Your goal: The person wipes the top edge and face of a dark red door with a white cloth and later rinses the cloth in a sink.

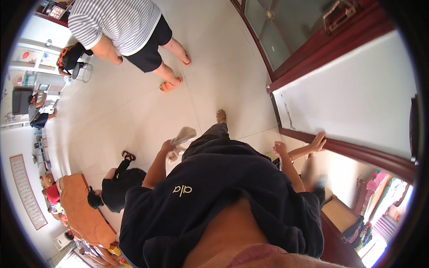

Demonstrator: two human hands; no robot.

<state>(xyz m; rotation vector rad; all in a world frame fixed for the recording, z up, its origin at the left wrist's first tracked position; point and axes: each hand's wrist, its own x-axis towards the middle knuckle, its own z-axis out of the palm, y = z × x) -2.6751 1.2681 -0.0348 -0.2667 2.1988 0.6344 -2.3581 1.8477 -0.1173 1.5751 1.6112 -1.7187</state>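
A crumpled, pale, thin item [185,135], perhaps a cloth or gloves, hangs from my left hand [167,146] beside my left hip. My right hand [280,149] is at my right side with its fingers bent; whether it holds anything cannot be told. Just beyond it, another person's hand [317,142] rests against the dark red door frame [362,152]. One of my feet, in a brown shoe [221,116], shows on the tiled floor [134,110]. My dark shirt [214,181] hides much of the area below me.
Ahead on the left walks a person in a striped shirt [115,23] and orange sandals. A person in black [120,187] is close on my left, by a large wooden table [83,211]. A red-framed glass door [278,30] and a white wall panel [345,90] stand on the right.
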